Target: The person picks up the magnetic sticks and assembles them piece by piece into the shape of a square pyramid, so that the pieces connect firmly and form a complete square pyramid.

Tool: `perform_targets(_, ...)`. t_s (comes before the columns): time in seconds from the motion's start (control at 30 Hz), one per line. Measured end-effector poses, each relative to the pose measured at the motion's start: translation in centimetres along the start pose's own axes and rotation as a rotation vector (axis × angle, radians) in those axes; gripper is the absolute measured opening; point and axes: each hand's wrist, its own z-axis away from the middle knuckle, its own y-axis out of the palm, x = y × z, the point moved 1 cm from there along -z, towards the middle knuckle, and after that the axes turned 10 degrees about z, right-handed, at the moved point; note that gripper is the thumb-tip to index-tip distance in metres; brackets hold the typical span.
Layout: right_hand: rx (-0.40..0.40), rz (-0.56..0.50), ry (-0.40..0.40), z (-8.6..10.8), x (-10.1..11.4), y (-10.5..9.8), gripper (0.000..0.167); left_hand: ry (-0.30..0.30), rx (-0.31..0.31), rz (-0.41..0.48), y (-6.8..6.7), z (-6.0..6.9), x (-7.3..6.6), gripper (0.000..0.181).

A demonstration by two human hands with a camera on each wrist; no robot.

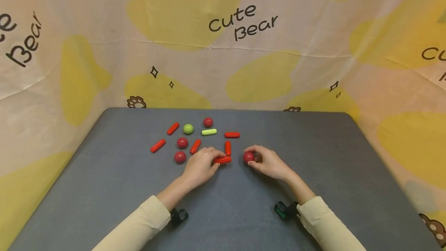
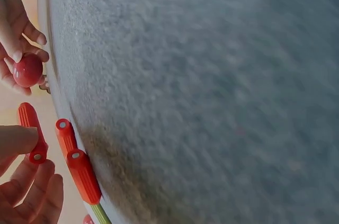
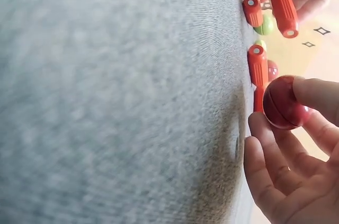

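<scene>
My left hand [image 1: 202, 165] pinches a red ribbed stick [image 1: 223, 160] between thumb and fingers; in the left wrist view this stick [image 2: 32, 128] shows whole, held off the table. To its right, my right hand [image 1: 270, 162] grips a dark red ball [image 1: 248, 157], which the right wrist view shows between thumb and fingers [image 3: 286, 102]. Just behind the held stick lies another red stick [image 1: 228, 148], and a further one [image 1: 232, 135] lies crosswise behind that. A red stick [image 1: 195, 146] and a red ball [image 1: 180, 157] are close to the left hand.
Farther back on the grey table [image 1: 313, 138] are a green ball [image 1: 188, 129], a light green stick [image 1: 209, 132] and a red ball [image 1: 208, 122]. Two red sticks [image 1: 173, 128] [image 1: 158, 146] and a red ball [image 1: 182, 143] lie on the left. Patterned cloth [image 1: 174, 18] hangs around the table.
</scene>
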Motion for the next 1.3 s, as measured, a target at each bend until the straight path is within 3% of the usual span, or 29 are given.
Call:
perform_targets(0.43, 0.034, -0.058, -0.022, 0.3, 0.5, 0.1, 0.032, 0.040, 0.067, 0.005, 1.0, -1.3, -0.4, 0.027)
perform_targets(0.93, 0.041, -0.084, -0.034, 0.0, 1.0, 0.5, 0.031, 0.052, 0.076, 0.038, 1.4, -1.6, -0.6, 0.024)
perform_targets(1.3, 0.031, -0.044, -0.039, 0.0, 1.0, 0.5, 0.030, 0.060, 0.077, 0.049, 1.4, -1.6, -0.5, 0.024)
